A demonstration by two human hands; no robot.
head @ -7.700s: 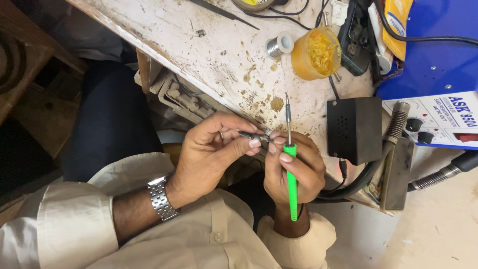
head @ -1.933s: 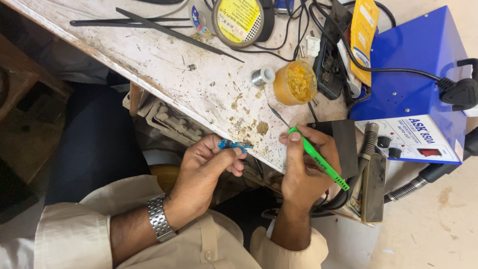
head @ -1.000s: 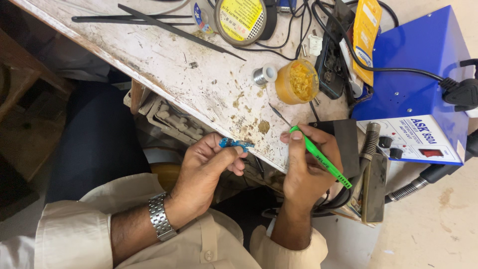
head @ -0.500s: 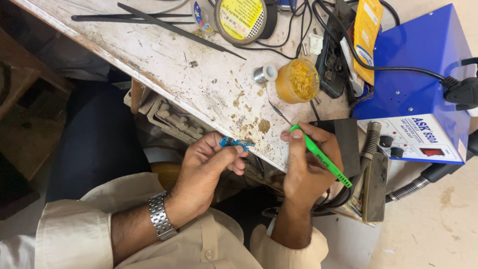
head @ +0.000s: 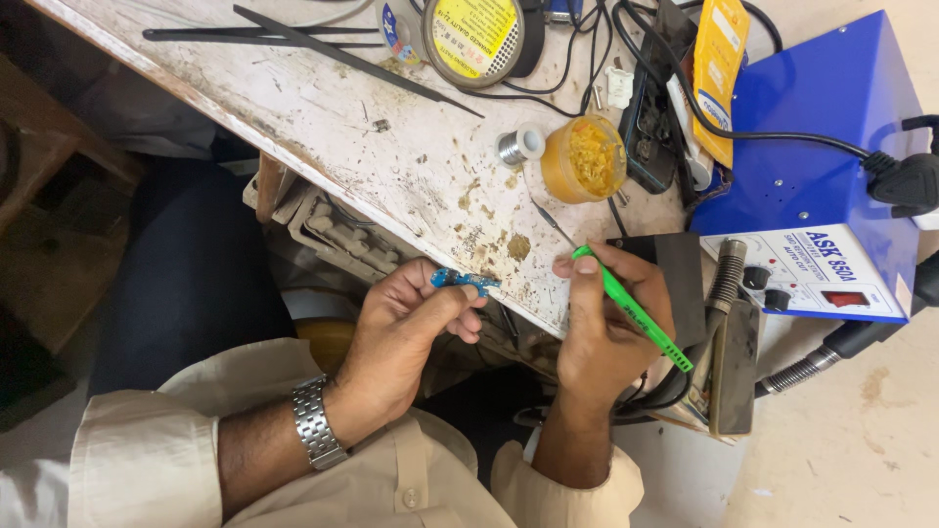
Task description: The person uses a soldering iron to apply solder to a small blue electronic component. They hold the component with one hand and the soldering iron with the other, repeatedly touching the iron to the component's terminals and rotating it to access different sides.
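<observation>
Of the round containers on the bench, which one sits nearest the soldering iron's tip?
The small open amber tub of yellow paste, just above the green-handled iron; the larger yellow-lidded tin lies farther back.

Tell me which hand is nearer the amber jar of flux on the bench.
Right. The right hand with the green soldering iron sits just below the amber jar, tip aimed toward it. The left hand with the small blue part is farther left.
</observation>
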